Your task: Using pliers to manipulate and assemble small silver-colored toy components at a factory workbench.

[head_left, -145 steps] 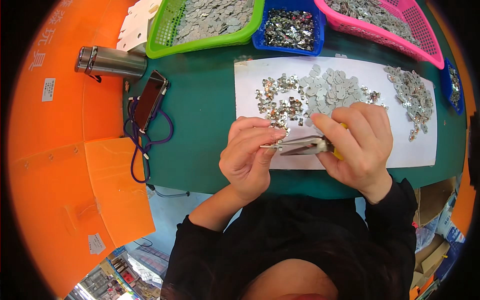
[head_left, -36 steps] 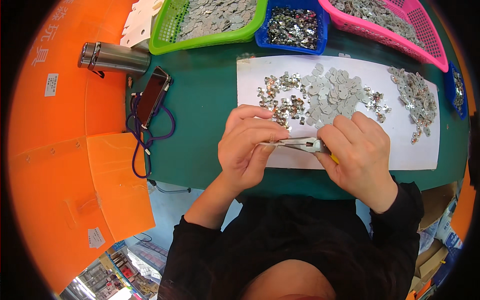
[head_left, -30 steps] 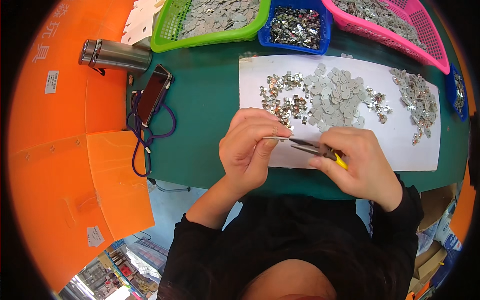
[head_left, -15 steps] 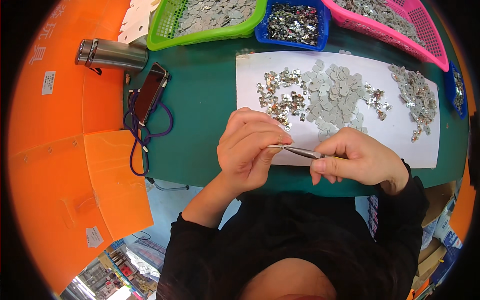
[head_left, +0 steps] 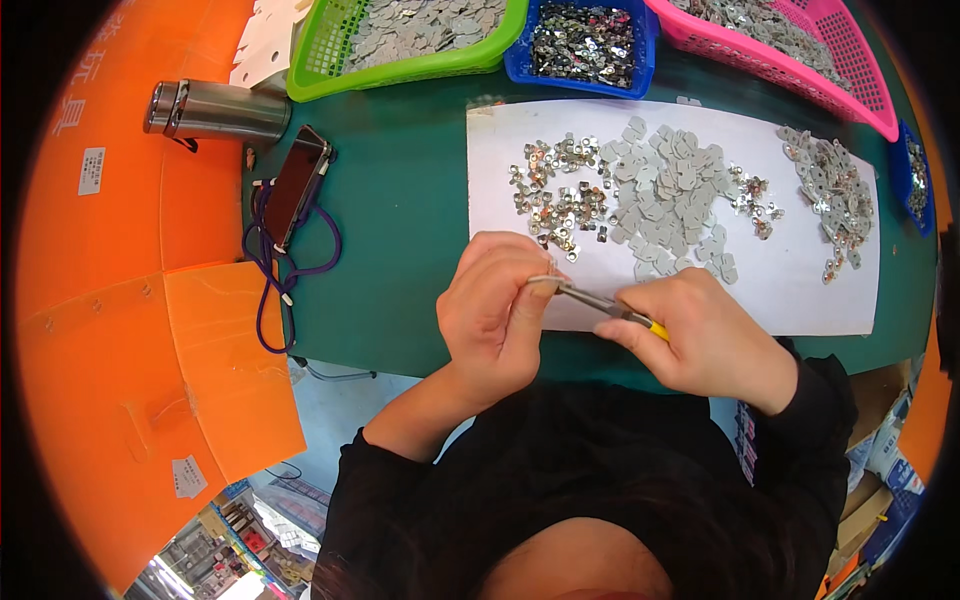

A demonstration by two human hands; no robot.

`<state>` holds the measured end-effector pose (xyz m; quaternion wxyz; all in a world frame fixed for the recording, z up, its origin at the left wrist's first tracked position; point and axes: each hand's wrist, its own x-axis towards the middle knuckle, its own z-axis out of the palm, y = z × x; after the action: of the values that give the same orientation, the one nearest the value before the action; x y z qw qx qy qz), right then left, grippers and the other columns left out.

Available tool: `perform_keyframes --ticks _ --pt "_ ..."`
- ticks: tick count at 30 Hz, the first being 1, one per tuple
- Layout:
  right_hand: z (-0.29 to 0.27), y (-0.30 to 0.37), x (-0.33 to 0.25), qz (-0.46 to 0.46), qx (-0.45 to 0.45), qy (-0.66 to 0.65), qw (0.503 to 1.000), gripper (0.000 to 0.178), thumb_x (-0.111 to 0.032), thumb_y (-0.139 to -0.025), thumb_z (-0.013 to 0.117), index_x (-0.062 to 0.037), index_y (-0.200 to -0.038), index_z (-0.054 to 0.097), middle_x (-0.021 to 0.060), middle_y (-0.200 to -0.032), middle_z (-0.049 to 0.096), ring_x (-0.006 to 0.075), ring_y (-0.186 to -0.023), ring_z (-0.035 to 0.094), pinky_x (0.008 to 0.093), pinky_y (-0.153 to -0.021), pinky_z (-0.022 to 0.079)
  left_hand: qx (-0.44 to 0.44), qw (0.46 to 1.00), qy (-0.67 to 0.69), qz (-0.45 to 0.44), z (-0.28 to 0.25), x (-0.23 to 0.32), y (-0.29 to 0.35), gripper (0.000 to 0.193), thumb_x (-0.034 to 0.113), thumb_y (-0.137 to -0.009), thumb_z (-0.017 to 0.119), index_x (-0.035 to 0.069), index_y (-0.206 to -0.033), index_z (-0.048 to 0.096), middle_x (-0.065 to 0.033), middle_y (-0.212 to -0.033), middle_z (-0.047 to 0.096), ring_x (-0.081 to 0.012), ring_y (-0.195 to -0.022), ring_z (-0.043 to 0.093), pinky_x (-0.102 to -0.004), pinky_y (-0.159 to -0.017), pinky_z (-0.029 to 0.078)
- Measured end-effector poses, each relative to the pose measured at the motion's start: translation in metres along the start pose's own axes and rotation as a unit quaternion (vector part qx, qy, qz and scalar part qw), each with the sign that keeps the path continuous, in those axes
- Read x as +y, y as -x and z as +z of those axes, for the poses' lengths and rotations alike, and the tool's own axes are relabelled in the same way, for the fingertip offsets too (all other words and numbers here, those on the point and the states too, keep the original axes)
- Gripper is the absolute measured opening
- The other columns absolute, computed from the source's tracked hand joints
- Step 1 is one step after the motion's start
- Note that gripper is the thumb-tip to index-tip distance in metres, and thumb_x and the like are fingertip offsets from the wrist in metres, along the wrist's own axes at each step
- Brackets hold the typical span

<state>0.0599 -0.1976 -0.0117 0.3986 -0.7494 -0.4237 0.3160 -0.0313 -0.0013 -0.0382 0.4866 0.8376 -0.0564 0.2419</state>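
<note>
At the left of the green table, a steel flask is sitting near a dark phone with a purple cord. Next, the left hand is pinching a thin flat piece between thumb and fingers, over the near-left corner of a white sheet. Small shiny metal bits are lying beyond it. The pliers are pointing leftward, tips meeting the piece's right end. Flat grey plates are lying heaped behind; the right hand is wrapping its fingers round the pliers' handles. Farther right, a mixed pile is spreading.
</note>
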Motion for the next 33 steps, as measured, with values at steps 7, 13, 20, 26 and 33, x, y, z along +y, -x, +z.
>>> perform_keyframes --ticks 7,13,20,26,33 --pt "-0.011 0.002 -0.003 0.026 0.102 0.001 0.994 0.028 -0.022 -0.087 0.066 -0.0002 -0.075 0.053 0.0152 -0.062 0.049 0.0355 -0.057 0.052 0.0394 -0.053 0.039 -0.002 0.988 0.116 -0.105 0.003 -0.003 -0.005 0.016 0.006 -0.100 0.050 -0.002 -0.090 0.059 -0.0091 -0.090 0.062 -0.0176 -0.084 0.058 -0.0289 -0.077 0.046" --pt "-0.001 0.001 -0.003 -0.006 0.123 0.024 0.992 0.029 -0.023 -0.090 0.063 -0.0002 -0.076 0.051 0.0150 -0.066 0.048 0.0348 -0.059 0.050 0.0391 -0.053 0.038 0.026 0.971 0.172 -0.164 0.013 0.003 -0.004 0.016 0.009 -0.097 0.057 -0.001 -0.086 0.061 -0.0074 -0.079 0.063 -0.0163 -0.074 0.055 -0.0272 -0.067 0.044" --pt "0.000 0.002 -0.001 0.004 0.109 0.016 0.994 0.028 -0.020 -0.095 0.057 0.0001 -0.076 0.050 0.0152 -0.066 0.048 0.0361 -0.059 0.050 0.0402 -0.054 0.039 0.040 0.971 0.161 -0.170 0.017 0.007 -0.003 0.012 0.006 -0.096 0.058 -0.001 -0.086 0.060 -0.0074 -0.079 0.063 -0.0165 -0.074 0.055 -0.0273 -0.067 0.044" --pt "0.003 0.004 -0.001 0.026 0.104 -0.007 0.994 0.026 -0.019 -0.095 0.057 -0.0001 -0.077 0.051 0.0173 -0.064 0.050 0.0396 -0.059 0.051 0.0425 -0.053 0.039 0.053 0.980 0.129 -0.145 0.021 0.009 -0.003 0.010 0.003 -0.094 0.059 -0.001 -0.085 0.060 -0.0077 -0.078 0.063 -0.0181 -0.074 0.055 -0.0280 -0.067 0.045" --pt "0.002 0.003 -0.002 0.022 0.125 0.090 0.988 0.027 -0.018 -0.091 0.062 -0.0009 -0.074 0.050 0.0171 -0.065 0.052 0.0397 -0.061 0.053 0.0443 -0.053 0.040 0.047 0.979 0.112 -0.164 0.019 0.011 -0.004 0.010 0.000 -0.093 0.059 -0.002 -0.083 0.061 -0.0072 -0.077 0.063 -0.0183 -0.072 0.056 -0.0284 -0.065 0.045"
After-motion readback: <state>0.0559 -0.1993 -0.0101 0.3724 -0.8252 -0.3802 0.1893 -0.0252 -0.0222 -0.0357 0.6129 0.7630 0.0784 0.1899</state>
